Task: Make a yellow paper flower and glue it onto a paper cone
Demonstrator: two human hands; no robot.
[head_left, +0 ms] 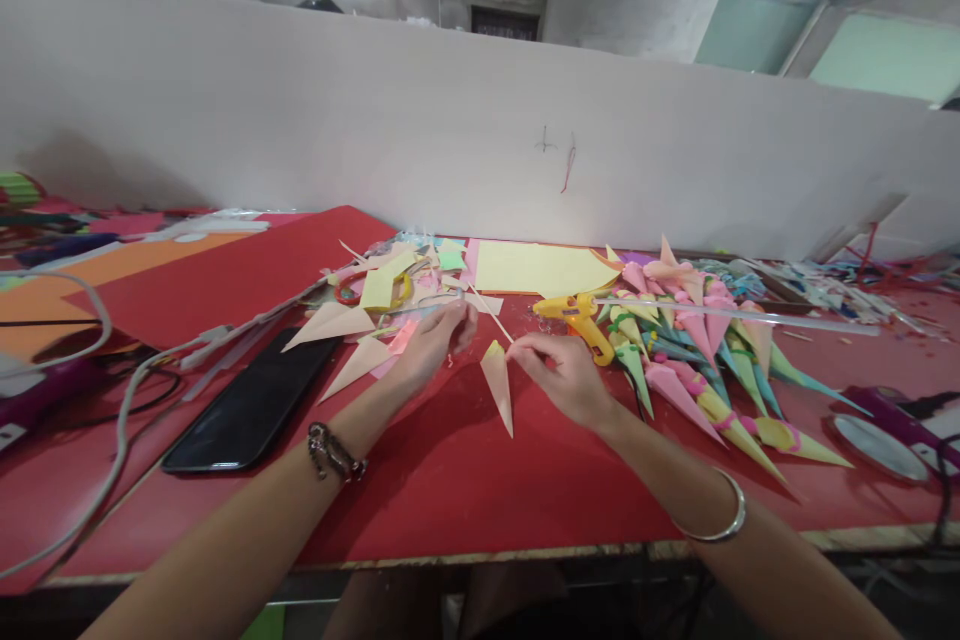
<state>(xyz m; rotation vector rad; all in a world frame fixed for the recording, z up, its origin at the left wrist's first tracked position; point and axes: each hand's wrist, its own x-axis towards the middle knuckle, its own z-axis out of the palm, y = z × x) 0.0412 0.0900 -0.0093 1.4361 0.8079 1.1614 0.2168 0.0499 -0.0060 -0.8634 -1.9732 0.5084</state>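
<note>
My right hand (564, 378) is closed, its fingertips pinching the lower end of a thin pale stick (491, 311) that slants up to the left. Just below those fingertips is a small peach paper cone (499, 393), point toward me; whether the fingers touch it I cannot tell. Across from it, my left hand (439, 340) hovers with curled fingers pressed together, and anything inside them is hidden. A yellow glue gun (576, 317) with a long clear glue stick (739, 313) lies beyond my right hand. Loose peach paper cones (328, 322) lie left of my left hand.
Several finished-looking paper cones with pink trim (701, 325) are heaped at right. A black phone (251, 405) and white cable (124, 420) lie left. Yellow paper (536, 267), red card (247, 270) and yellow-handled scissors (401, 292) sit farther back, before a white partition (375, 130).
</note>
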